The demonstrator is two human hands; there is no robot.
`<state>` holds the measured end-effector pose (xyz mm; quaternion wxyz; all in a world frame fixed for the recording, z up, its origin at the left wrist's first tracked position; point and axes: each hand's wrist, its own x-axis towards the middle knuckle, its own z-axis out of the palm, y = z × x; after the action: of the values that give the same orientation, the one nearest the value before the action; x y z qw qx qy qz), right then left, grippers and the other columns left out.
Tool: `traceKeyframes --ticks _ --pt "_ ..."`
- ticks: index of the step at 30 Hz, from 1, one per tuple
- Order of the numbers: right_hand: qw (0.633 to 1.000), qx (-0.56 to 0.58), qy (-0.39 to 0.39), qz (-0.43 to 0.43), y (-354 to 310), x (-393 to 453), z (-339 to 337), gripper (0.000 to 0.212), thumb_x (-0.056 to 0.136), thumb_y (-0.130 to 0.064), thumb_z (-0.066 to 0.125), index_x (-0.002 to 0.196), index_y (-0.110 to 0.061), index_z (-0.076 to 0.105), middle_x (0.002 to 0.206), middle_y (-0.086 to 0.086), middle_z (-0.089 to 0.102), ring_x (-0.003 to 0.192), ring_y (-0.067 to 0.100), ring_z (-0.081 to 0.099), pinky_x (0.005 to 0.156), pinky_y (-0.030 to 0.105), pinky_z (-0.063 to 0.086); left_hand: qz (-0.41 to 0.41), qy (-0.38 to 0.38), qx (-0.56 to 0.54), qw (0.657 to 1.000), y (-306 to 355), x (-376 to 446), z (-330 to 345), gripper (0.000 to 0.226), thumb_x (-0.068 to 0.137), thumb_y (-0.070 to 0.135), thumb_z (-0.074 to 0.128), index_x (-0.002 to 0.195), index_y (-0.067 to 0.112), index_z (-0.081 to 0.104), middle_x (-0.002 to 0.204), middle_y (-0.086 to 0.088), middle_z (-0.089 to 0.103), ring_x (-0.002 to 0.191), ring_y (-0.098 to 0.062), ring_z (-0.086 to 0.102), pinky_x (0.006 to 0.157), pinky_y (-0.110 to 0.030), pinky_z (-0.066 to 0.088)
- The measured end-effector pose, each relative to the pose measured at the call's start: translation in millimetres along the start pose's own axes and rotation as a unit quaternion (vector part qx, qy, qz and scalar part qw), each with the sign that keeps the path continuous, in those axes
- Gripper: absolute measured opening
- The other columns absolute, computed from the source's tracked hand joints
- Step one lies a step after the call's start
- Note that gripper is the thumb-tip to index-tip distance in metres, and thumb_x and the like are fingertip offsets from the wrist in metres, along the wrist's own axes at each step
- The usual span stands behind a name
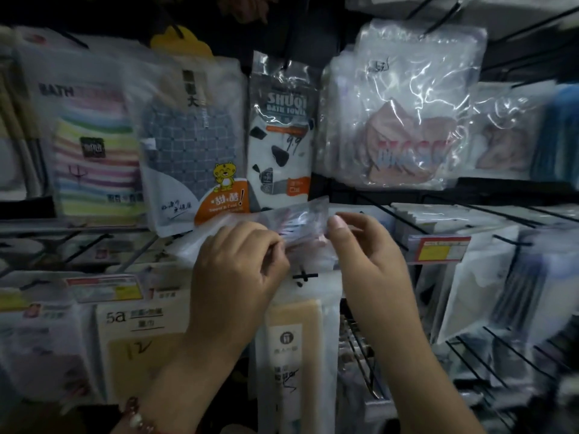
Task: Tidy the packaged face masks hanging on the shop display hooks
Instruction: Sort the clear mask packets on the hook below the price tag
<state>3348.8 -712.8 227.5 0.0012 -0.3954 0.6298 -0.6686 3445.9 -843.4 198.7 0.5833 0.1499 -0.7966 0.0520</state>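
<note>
Both hands hold 1 clear packet [291, 225] flat and nearly level in front of the display, between the upper and lower rows of hooks. The left hand [238, 270] pinches the packet's near left part, its fingers [275, 245] curled in with the tips clamped on the plastic; a beaded bracelet [138, 415] sits on that wrist. The right hand [366, 255] grips the packet's right end, thumb [340, 223] on top and the other fingers curled underneath, so these too are clamped on the packet. Pink and blue show through the wrinkled film, possibly a mask like those hanging above, though blur keeps the print unreadable. Above the right-hand fingers hangs a thick stack of mask packets [407, 120] in glossy bags, a pink mask and blurred lettering visible on the front one. Directly above the left-hand fingers hang a bath towel pack [282, 130] marked SHUQI with 9.9 written on it, and to its left a grey checked towel pack [188, 142] with a yellow tiger on an orange label. Farther left is a striped pastel towel pack [97, 151]. Just below the fingers a black hook [305, 276] sticks out towards the camera over a tan packaged item [296, 346]. To the right of the right-hand fingers a yellow-and-red price tag [441, 249] fronts another row.
</note>
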Motion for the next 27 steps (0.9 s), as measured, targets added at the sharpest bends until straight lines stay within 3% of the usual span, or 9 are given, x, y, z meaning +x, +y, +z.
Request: traceKeyframes --ticks 5,9,12,15,19,21,23,25,27 --pt "0.993 -0.072 -0.061 0.073 -19.3 16.8 -7.4 0.075 0.077 -0.079 0.045 0.141 -0.04 0.04 0.117 -0.018 0.058 0.106 0.004 0.057 0.085 0.03 0.046 0.074 0.043 -0.005 0.996 5.6 -4.6 -3.3 0.014 0.095 0.018 0.062 0.086 0.011 0.07 0.091 -0.003 0.068 0.083 -0.025 0.061 0.073 -0.043 0.045" --pt "0.991 -0.065 -0.077 0.084 -25.8 24.7 -5.8 0.062 0.086 -0.034 0.069 0.138 -0.043 0.038 0.078 -0.009 0.066 0.07 0.012 0.067 0.056 0.028 0.05 0.098 0.033 -0.031 0.994 2.9 -5.5 -5.8 0.018 0.097 0.022 0.06 0.091 0.011 0.073 0.094 -0.002 0.069 0.084 -0.023 0.061 0.073 -0.038 0.044" --pt "0.994 0.001 -0.083 0.074 -22.2 27.1 -7.7 0.062 0.084 -0.012 0.07 0.132 -0.039 0.042 0.083 0.0 0.073 0.071 0.017 0.072 0.052 0.022 0.049 0.051 0.018 -0.055 0.997 0.9 -10.8 -7.8 0.02 0.095 0.029 0.064 0.1 0.014 0.075 0.103 -0.002 0.066 0.095 -0.022 0.06 0.083 -0.036 0.044" --pt "0.995 0.063 -0.064 0.031 -19.6 26.7 -8.6 0.066 0.086 -0.002 0.066 0.137 -0.036 0.042 0.091 0.006 0.072 0.074 0.021 0.072 0.058 0.026 0.051 -0.044 -0.007 -0.088 0.995 -2.4 -19.4 -15.4 0.036 0.094 0.045 0.057 0.118 0.022 0.07 0.123 0.002 0.055 0.116 -0.018 0.052 0.099 -0.031 0.038" --pt "0.991 0.128 -0.018 -0.025 -16.0 23.8 -7.7 0.06 0.088 0.001 0.064 0.132 -0.037 0.047 0.095 0.004 0.07 0.074 0.023 0.071 0.066 0.038 0.055 -0.176 0.039 -0.134 0.974 -6.9 -20.1 -28.7 0.048 0.093 0.051 0.051 0.135 0.03 0.052 0.141 0.011 0.037 0.137 -0.005 0.032 0.114 -0.02 0.023" --pt "0.987 0.154 -0.006 -0.035 -12.4 23.1 -7.4 0.059 0.089 0.003 0.063 0.13 -0.036 0.049 0.088 -0.003 0.07 0.072 0.02 0.07 0.066 0.038 0.054 -0.241 0.062 -0.201 0.947 -6.8 -14.2 -33.1 0.058 0.09 0.055 0.053 0.143 0.035 0.04 0.147 0.015 0.034 0.141 -0.002 0.031 0.116 -0.034 0.03" --pt "0.983 0.181 -0.002 -0.028 -10.7 21.5 -6.3 0.059 0.089 0.006 0.061 0.131 -0.033 0.048 0.074 -0.01 0.066 0.068 0.014 0.067 0.063 0.032 0.052 -0.318 0.075 -0.306 0.894 -8.5 -3.9 -37.3 0.068 0.084 0.059 0.059 0.145 0.043 0.032 0.145 0.018 0.041 0.134 0.002 0.041 0.111 -0.036 0.039" --pt "0.978 0.207 0.0 -0.009 -7.4 19.8 -4.8 0.06 0.088 0.005 0.062 0.135 -0.03 0.047 0.074 -0.007 0.061 0.07 0.013 0.067 0.063 0.03 0.052 -0.357 0.081 -0.438 0.821 -11.6 9.8 -37.7 0.068 0.084 0.053 0.068 0.144 0.039 0.038 0.136 0.01 0.055 0.122 -0.006 0.057 0.101 -0.039 0.048" --pt "0.975 0.22 -0.006 0.011 -5.2 16.6 -1.0 0.063 0.087 0.003 0.063 0.138 -0.03 0.045 0.081 0.003 0.061 0.074 0.017 0.069 0.065 0.031 0.052 -0.365 0.078 -0.547 0.749 -9.1 25.0 -37.8 0.049 0.092 0.032 0.068 0.137 0.025 0.053 0.122 -0.002 0.068 0.103 -0.015 0.068 0.085 -0.041 0.055"
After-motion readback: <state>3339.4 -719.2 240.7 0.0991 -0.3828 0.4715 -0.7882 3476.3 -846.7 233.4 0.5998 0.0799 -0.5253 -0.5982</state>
